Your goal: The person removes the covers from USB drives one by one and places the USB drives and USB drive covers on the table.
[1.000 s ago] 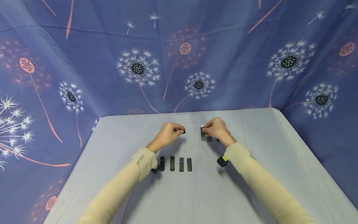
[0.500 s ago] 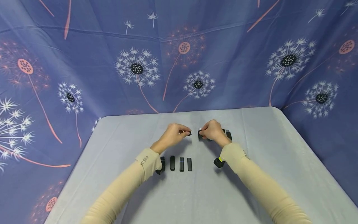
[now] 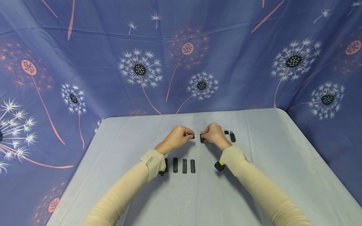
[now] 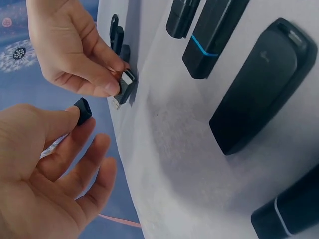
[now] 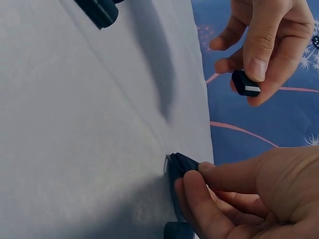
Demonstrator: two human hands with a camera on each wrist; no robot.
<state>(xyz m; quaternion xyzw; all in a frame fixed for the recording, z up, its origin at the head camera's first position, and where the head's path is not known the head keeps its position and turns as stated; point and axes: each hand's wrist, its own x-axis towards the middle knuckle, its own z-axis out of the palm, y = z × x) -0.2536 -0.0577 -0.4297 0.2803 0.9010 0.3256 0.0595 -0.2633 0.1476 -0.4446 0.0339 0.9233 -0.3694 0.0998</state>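
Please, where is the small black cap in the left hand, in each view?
Head: black cap, slightly right of and below centre, in the left hand.
Left wrist: black cap, left, about halfway down.
Right wrist: black cap, upper right.
Shared landmark: right hand, holding a black stick.

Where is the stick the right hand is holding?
In the head view, the stick is toward the far edge of the table, just right of the small black cap in the left hand.

cap (image 3: 193,137): left of USB stick (image 3: 202,139) | stick row (image 3: 184,167): before both, on table (image 3: 198,197)
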